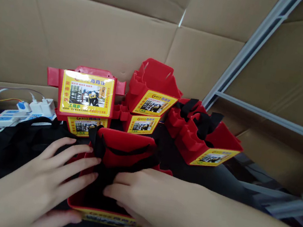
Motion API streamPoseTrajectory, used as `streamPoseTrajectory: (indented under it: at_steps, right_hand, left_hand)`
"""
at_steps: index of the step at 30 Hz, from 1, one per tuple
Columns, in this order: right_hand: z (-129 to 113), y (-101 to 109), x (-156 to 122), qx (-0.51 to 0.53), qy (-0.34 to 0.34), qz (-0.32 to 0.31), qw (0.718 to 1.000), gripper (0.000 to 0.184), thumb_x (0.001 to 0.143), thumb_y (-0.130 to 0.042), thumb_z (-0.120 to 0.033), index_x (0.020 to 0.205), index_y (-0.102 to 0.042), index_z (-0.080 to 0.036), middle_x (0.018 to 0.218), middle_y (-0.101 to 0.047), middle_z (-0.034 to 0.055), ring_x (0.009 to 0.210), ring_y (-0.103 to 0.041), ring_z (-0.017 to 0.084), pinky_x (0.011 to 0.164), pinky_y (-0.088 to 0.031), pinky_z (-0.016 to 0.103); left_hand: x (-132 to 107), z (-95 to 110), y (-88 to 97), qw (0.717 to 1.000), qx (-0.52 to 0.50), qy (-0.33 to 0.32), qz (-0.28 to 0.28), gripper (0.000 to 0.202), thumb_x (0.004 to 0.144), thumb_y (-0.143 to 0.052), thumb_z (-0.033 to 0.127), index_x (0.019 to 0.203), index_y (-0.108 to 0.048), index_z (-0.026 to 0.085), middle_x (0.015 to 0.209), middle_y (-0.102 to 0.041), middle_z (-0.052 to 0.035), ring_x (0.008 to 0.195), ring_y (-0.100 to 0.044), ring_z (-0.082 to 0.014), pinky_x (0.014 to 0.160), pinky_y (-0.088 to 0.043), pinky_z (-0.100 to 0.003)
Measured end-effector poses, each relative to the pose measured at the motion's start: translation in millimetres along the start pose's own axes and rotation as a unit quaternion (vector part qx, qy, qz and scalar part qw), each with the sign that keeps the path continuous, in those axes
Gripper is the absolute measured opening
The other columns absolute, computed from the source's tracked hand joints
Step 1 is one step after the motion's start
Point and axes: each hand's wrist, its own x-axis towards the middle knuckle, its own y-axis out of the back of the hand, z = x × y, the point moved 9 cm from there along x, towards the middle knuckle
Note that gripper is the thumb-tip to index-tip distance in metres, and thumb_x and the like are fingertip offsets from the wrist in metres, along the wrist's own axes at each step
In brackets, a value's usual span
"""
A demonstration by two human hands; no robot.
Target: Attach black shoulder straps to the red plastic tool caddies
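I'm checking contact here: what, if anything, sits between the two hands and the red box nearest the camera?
Nothing visible does. The left hand lies on the near red box at its left rim, and the right hand rests on its right side. Only the box's own black strap crosses the top, just beyond the fingertips.

Both hands (99, 193) flat on red pouch (123, 151), stacked red boxes (152, 91) behind, cardboard wall (68, 21)
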Motion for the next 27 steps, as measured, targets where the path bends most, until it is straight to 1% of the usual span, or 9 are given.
streamPoseTrajectory:
  at_steps: [3, 5, 6, 8, 11, 17, 20, 23, 27]
  right_hand:
    - [29, 29, -37, 0.019, -0.097, 0.133, 0.986, 0.022, 0.091, -0.046, -0.021, 0.106, -0.063, -0.022, 0.095, -0.065, 0.003, 0.081, -0.063, 0.013, 0.07, -0.05, 0.022]
    - [57, 45, -66, -0.033, -0.179, 0.247, 0.952, 0.03, 0.09, -0.048, -0.025, 0.118, -0.057, -0.021, 0.105, -0.06, 0.007, 0.089, -0.062, 0.016, 0.073, -0.051, 0.026]
    - [67, 44, -73, -0.047, -0.194, 0.262, 0.944, 0.035, 0.089, -0.05, -0.026, 0.124, -0.053, -0.023, 0.106, -0.058, 0.0075, 0.089, -0.062, 0.016, 0.072, -0.052, 0.026]
    - [80, 38, -79, -0.047, -0.175, 0.273, 0.945, 0.034, 0.089, -0.051, -0.027, 0.123, -0.054, -0.024, 0.102, -0.056, 0.0066, 0.084, -0.061, 0.014, 0.071, -0.051, 0.024]
    - [81, 35, -79, -0.087, -0.129, 0.311, 0.938, 0.017, 0.09, -0.049, -0.024, 0.101, -0.061, -0.019, 0.092, -0.055, 0.0056, 0.075, -0.057, 0.011, 0.064, -0.048, 0.021]
    - [40, 38, -69, -0.27, -0.052, 0.396, 0.876, 0.02, 0.089, -0.039, -0.016, 0.087, -0.059, -0.015, 0.074, -0.056, 0.0052, 0.062, -0.048, 0.012, 0.049, -0.035, 0.022]
    - [25, 30, -50, -0.277, 0.0, 0.346, 0.897, 0.022, 0.09, -0.039, -0.014, 0.086, -0.06, -0.017, 0.072, -0.057, 0.0035, 0.064, -0.049, 0.013, 0.05, -0.034, 0.024]
    - [26, 12, -27, -0.233, -0.006, 0.218, 0.948, 0.016, 0.089, -0.046, -0.013, 0.091, -0.061, -0.016, 0.075, -0.059, 0.0026, 0.067, -0.052, 0.013, 0.054, -0.036, 0.025]
    - [28, -21, -13, -0.184, -0.029, 0.053, 0.981, 0.008, 0.079, -0.06, -0.01, 0.08, -0.063, -0.018, 0.07, -0.062, 0.0016, 0.061, -0.056, 0.015, 0.052, -0.034, 0.028]
  left_hand:
    - [-5, 3, -1.3, 0.998, -0.029, 0.044, 0.016, 0.037, 0.082, -0.06, 0.044, 0.118, -0.06, 0.033, 0.129, -0.059, 0.0036, 0.121, -0.046, -0.0259, 0.114, -0.008, -0.047]
    - [-5, 7, -3.7, 0.997, -0.054, 0.055, 0.013, 0.036, 0.083, -0.061, 0.039, 0.118, -0.059, 0.034, 0.127, -0.06, 0.0048, 0.121, -0.047, -0.0237, 0.115, -0.008, -0.046]
    - [-4, 9, -5.6, 0.996, -0.066, 0.051, 0.006, 0.035, 0.084, -0.06, 0.037, 0.119, -0.059, 0.034, 0.125, -0.061, 0.0056, 0.12, -0.048, -0.022, 0.115, -0.007, -0.044]
    - [0, 13, -8.6, 0.995, -0.092, 0.044, -0.004, 0.029, 0.085, -0.06, 0.033, 0.114, -0.06, 0.033, 0.117, -0.065, 0.0076, 0.116, -0.051, -0.0188, 0.116, -0.006, -0.04]
    - [4, 14, -11.5, 0.99, -0.138, 0.044, -0.002, 0.014, 0.086, -0.059, 0.027, 0.098, -0.064, 0.03, 0.099, -0.069, 0.0096, 0.11, -0.054, -0.0159, 0.116, -0.006, -0.037]
    - [6, 15, -16.5, 0.982, -0.181, 0.055, -0.015, 0.011, 0.084, -0.061, 0.021, 0.091, -0.063, 0.029, 0.091, -0.068, 0.0102, 0.109, -0.054, -0.016, 0.115, -0.01, -0.038]
    - [8, 15, -16.9, 0.981, -0.183, 0.056, -0.015, 0.012, 0.083, -0.061, 0.021, 0.092, -0.062, 0.03, 0.091, -0.067, 0.0112, 0.107, -0.054, -0.016, 0.115, -0.01, -0.037]
    - [10, 15, -17.8, 0.981, -0.184, 0.065, -0.011, 0.01, 0.084, -0.061, 0.022, 0.09, -0.062, 0.029, 0.089, -0.067, 0.0123, 0.104, -0.056, -0.015, 0.115, -0.01, -0.037]
    - [10, 16, -11.9, 0.981, -0.18, 0.064, 0.028, 0.001, 0.085, -0.06, 0.026, 0.085, -0.061, 0.025, 0.086, -0.066, 0.0091, 0.094, -0.059, -0.014, 0.116, -0.011, -0.038]
